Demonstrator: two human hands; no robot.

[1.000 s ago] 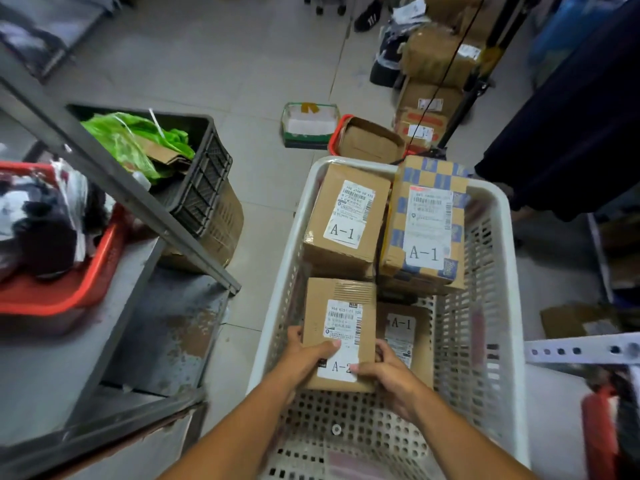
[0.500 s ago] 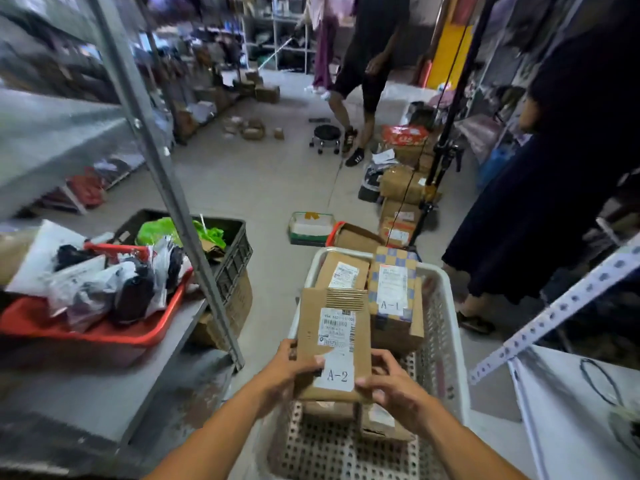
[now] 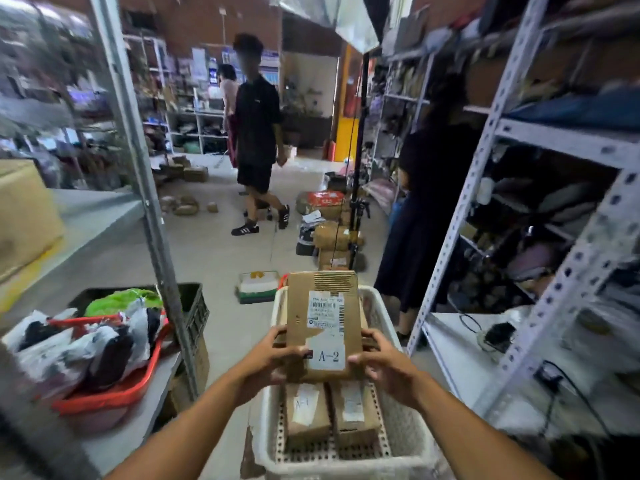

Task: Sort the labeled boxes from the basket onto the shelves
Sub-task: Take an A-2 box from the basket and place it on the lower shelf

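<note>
You hold the A-2 box [image 3: 323,327] up above the basket [image 3: 408,441], your left hand [image 3: 273,362] curled round its lower left edge and your right hand [image 3: 384,367] pinching its lower right edge, label facing you. Below it in the basket lie two more boxes side by side, the left one marked A-1 [image 3: 306,410], the right one [image 3: 353,410] with a label too blurred to read. A grey shelf [image 3: 86,216] stands to your left with a red tub [image 3: 114,393] on its lower level, and a white rack [image 3: 540,216] stands to your right.
</note>
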